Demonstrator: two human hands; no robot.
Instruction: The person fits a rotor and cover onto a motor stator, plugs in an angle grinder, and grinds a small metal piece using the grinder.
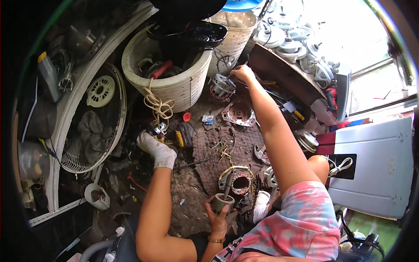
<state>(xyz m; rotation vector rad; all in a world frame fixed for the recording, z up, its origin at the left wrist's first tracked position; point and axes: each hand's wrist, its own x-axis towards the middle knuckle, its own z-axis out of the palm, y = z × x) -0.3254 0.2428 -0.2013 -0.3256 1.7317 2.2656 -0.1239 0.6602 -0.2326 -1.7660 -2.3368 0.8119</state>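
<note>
In my left hand [217, 215] is a grey cylindrical motor rotor [223, 204] with its shaft pointing up and away, and my fingers wrap round its side. Just beyond it lies a motor stator [241, 182] with a reddish ring and loose wires. My right arm stretches far forward. At its end, my right hand [243, 73] is closed beside a motor with copper windings [221, 86] near the white basket. Something thin and dark shows at its fingers, too small to name. A metal motor end cover [239, 114] lies nearer me, under the forearm.
White perforated baskets [168, 98] stand ahead, one holding parts and a red-handled tool. A yellow-black power tool [184, 134] and a blue-white packet [208, 119] lie on the dark mat [214, 150]. Several fan motors [290, 46] crowd a ledge at far right. A fan guard [94, 118] leans left.
</note>
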